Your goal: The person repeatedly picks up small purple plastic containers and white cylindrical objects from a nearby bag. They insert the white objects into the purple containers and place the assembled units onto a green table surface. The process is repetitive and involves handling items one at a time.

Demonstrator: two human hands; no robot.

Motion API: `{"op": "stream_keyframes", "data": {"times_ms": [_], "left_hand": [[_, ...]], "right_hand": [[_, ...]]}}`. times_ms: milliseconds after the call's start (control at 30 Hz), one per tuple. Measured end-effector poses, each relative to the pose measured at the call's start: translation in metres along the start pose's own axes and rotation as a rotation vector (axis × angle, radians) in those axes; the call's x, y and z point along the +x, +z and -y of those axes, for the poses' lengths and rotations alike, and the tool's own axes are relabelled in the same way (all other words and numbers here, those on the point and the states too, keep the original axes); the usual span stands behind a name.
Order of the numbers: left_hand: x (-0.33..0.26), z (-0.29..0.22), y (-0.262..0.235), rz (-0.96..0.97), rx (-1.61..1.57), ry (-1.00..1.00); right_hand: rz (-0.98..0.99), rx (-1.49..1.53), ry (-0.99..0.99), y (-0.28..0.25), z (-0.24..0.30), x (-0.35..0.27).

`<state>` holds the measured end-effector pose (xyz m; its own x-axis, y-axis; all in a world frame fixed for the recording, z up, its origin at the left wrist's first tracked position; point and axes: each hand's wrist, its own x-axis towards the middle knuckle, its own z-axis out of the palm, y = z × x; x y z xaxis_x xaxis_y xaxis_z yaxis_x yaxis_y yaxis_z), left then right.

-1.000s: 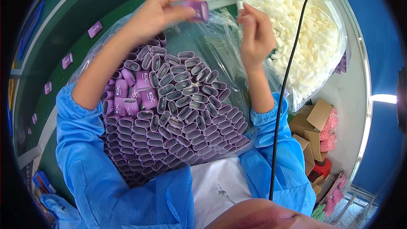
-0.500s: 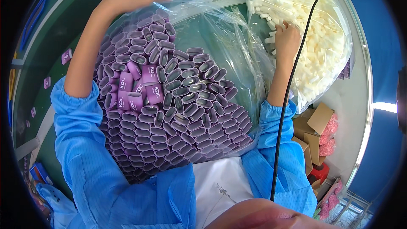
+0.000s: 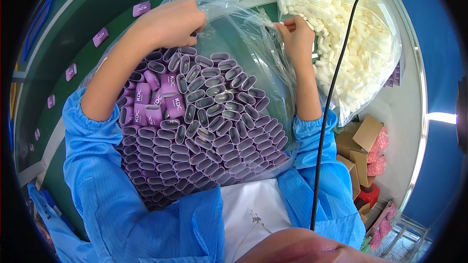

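Observation:
A clear plastic bag (image 3: 243, 34) on my lap is packed with several purple oval sleeves (image 3: 209, 117), most standing on end. My left hand (image 3: 170, 22) reaches over the far top of this pile with its fingers curled down among the sleeves; the fingertips are hidden. My right hand (image 3: 297, 36) is at the mouth of a second clear bag (image 3: 385, 68) full of small white pieces (image 3: 341, 29). Its fingers pinch a white piece at the bag's edge. Both arms wear blue sleeves.
A green conveyor belt (image 3: 87, 14) curves along the left, with single purple sleeves (image 3: 141, 9) spaced along it. A black cable (image 3: 331, 97) hangs down in front of the right arm. Cardboard boxes (image 3: 360, 141) and pink packets stand on the floor at right.
My left hand came back from the belt, where it had gone with a purple sleeve, to the top of the purple pile. My right hand moved to the white bag and drew back to its mouth.

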<state>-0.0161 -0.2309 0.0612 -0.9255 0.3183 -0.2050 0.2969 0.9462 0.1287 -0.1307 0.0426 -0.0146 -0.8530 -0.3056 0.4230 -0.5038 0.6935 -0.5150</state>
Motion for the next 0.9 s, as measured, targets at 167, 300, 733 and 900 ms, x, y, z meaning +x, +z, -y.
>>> {"op": "stream_keyframes", "data": {"times_ms": [167, 300, 733, 900], "left_hand": [[0.016, -0.012, 0.007, -0.491, -0.496, 0.069], [0.032, -0.01, 0.033, -0.427, -1.343, 0.02], [0.019, -0.029, 0.035, -0.594, -0.862, 0.248], [0.018, -0.028, 0.035, -0.598, -0.93, 0.262]], "right_hand": [[0.043, 0.184, 0.072, -0.003, -0.001, -0.002], [-0.139, 0.214, 0.039, -0.008, 0.003, 0.0], [0.095, 0.898, -0.108, -0.015, 0.083, -0.025], [0.208, 1.092, 0.014, -0.014, 0.074, -0.022]]}}
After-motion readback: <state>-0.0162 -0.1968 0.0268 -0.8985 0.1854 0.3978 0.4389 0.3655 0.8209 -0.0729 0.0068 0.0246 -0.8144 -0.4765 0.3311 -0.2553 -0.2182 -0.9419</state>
